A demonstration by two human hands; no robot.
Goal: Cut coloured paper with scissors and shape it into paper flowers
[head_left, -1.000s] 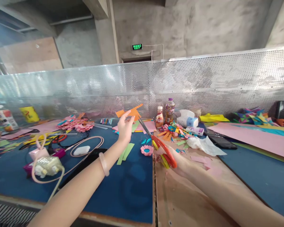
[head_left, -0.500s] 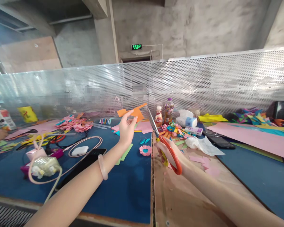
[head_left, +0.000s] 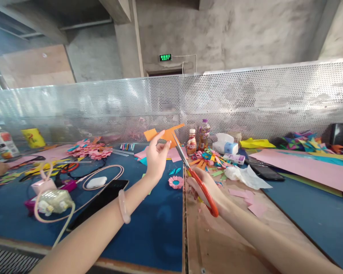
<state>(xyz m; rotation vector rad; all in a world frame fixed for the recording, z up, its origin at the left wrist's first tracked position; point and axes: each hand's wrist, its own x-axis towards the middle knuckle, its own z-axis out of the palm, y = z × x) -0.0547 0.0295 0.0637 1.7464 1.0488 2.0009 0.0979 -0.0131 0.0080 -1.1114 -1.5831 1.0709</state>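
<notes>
The orange paper is a thin, light scrap, probably floppy and easy to crease or tear, so it seems best held near its lower edge, close to the cut line, where the left hand pinches it now. It is bright orange, with a squared tab to the left of the fingers and a long pointed strip to their right. It is held up in the air above the blue bench. The fingers of the left hand are closed on the paper between thumb and forefinger. Just right of them, the tip of the scissors touches or nearly touches the paper; which cannot be told. The right hand is wrapped through the orange handles, and the blades look nearly closed. Below the left fingers lies a small pink paper flower. Beyond the right fingers stand two bottles and a tissue pack.
</notes>
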